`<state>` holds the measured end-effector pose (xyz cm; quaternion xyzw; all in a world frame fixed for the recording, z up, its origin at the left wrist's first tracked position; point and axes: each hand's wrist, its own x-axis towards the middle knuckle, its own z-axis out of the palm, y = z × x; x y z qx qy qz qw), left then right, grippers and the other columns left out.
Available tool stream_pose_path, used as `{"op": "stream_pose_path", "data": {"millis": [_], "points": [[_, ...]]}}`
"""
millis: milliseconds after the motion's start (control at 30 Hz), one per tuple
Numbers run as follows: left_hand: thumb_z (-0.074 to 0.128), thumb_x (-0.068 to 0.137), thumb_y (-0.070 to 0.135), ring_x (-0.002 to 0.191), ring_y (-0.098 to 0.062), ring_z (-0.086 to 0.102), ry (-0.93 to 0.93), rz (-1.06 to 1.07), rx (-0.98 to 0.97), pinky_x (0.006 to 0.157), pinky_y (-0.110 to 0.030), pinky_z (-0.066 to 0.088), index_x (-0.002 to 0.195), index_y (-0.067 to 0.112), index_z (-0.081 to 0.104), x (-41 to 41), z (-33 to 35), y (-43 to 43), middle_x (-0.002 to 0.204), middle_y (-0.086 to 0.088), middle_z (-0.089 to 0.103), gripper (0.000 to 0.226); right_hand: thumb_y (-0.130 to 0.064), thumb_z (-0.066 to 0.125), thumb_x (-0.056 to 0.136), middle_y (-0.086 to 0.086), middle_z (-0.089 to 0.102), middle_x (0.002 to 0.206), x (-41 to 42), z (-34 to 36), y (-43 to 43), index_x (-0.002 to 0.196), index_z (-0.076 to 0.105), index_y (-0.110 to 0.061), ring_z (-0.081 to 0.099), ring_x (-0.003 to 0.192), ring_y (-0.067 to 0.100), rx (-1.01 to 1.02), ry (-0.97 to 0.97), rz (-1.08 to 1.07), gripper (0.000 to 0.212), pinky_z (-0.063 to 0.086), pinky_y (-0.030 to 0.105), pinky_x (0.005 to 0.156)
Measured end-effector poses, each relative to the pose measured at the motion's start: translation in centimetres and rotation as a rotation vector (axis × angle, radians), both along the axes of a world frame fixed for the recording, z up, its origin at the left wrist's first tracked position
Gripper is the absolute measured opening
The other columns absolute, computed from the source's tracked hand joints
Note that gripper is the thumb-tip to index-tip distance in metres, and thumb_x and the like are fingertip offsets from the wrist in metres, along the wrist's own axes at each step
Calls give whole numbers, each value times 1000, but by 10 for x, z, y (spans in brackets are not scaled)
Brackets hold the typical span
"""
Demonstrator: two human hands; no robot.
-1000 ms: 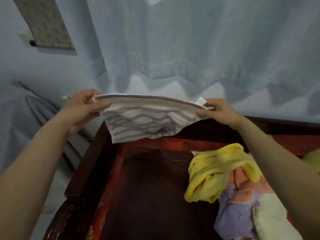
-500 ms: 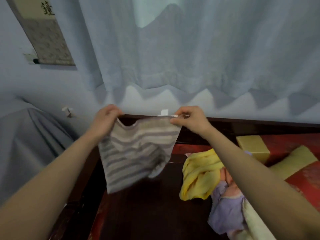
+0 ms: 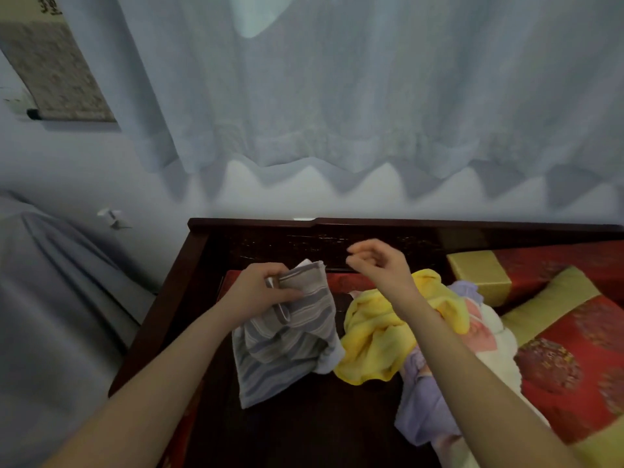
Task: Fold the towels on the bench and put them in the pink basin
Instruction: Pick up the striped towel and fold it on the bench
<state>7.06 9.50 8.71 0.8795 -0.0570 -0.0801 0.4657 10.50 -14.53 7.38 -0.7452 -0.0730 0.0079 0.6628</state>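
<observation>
My left hand [image 3: 260,292] grips the top corners of a grey striped towel [image 3: 287,346], which hangs folded over the dark wooden bench [image 3: 304,430]. My right hand [image 3: 378,261] hovers to the right of it, fingers loosely curled, holding nothing. Below my right forearm lies a crumpled yellow towel [image 3: 374,339]. A lilac towel [image 3: 422,410], a pink one [image 3: 481,332] and a white one [image 3: 499,352] are heaped beside it. No pink basin is in view.
The bench has a dark backrest [image 3: 405,231] and a left armrest [image 3: 162,309]. Red and gold cushions [image 3: 567,352] fill its right side. A white curtain [image 3: 337,96] hangs behind. Grey draped fabric [image 3: 50,298] stands left of the bench.
My right hand has let go of the striped towel and moved right. My left hand now holds both top corners together, and the towel has dropped lower toward the bench.
</observation>
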Motion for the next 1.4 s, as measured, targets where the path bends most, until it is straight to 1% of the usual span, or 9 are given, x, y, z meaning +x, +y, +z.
{"op": "stream_pose_path", "data": {"millis": [200, 367, 567, 800, 967, 1100, 1267, 1333, 1400], "points": [[84, 63, 30, 77, -9, 57, -207, 46, 42, 73, -18, 45, 68, 29, 67, 2, 22, 15, 82, -1, 59, 18, -27, 66, 86, 5, 60, 117, -52, -104, 1, 120, 57, -18, 55, 105, 18, -43, 655, -45, 36, 46, 23, 71], [81, 53, 33, 85, 5, 56, -386, 49, -55, 80, -3, 39, 70, 29, 69, 5, 51, 30, 93, 7, 58, 21, -40, 57, 90, 7, 52, 133, -52, -134, 28, 134, 44, -16, 51, 121, 25, 359, 989, -43, 52, 45, 47, 93], [87, 54, 32, 86, -11, 63, -386, 22, -206, 81, -17, 47, 73, 22, 73, 10, 60, 59, 92, 0, 67, 26, -30, 62, 86, 10, 68, 114, -34, -122, 60, 114, 64, -10, 61, 111, 26, 637, 953, 5, 34, 51, 46, 91], [84, 65, 31, 65, -1, 58, -379, 102, -115, 63, -18, 47, 74, 32, 70, 3, 57, 83, 72, 10, 68, 18, -16, 69, 78, 9, 69, 99, -24, -112, 42, 112, 61, -11, 62, 97, 27, 724, 862, 51, 35, 51, 38, 84], [81, 66, 18, 67, 0, 60, -320, 201, -195, 65, -16, 49, 76, 25, 72, -13, 40, 89, 74, 11, 70, 15, -34, 58, 90, 8, 68, 105, -31, -118, 23, 114, 67, -12, 59, 96, 23, 806, 857, 166, 34, 48, 35, 83], [77, 70, 1, 59, 3, 56, -342, 341, -190, 60, -11, 46, 69, 29, 69, -11, 23, 96, 66, 10, 67, 28, 2, 64, 78, 12, 64, 91, -34, -127, 15, 102, 66, -7, 59, 80, 21, 439, 889, 193, 25, 50, 28, 67], [83, 66, 9, 55, -6, 56, -325, 306, 36, 57, -23, 45, 71, 32, 69, -13, -3, 100, 65, 0, 66, 28, -5, 54, 78, 5, 52, 70, -22, -124, 8, 85, 47, -12, 46, 58, 20, -691, 523, -15, 13, 32, 28, 47], [82, 67, 11, 58, -8, 55, -301, 351, -31, 58, -24, 45, 73, 26, 70, -16, -11, 99, 66, -4, 66, 20, -1, 55, 75, 3, 50, 60, -11, -115, -2, 85, 49, -10, 44, 51, 19, -691, 429, -80, 14, 29, 27, 42], [80, 70, 9, 59, -6, 52, -294, 432, -152, 57, -16, 43, 74, 12, 70, -19, -12, 100, 68, -13, 64, 11, 3, 56, 80, 3, 45, 53, -1, -100, -15, 90, 56, -7, 37, 41, 15, -363, 626, -148, 15, 27, 20, 38]]}}
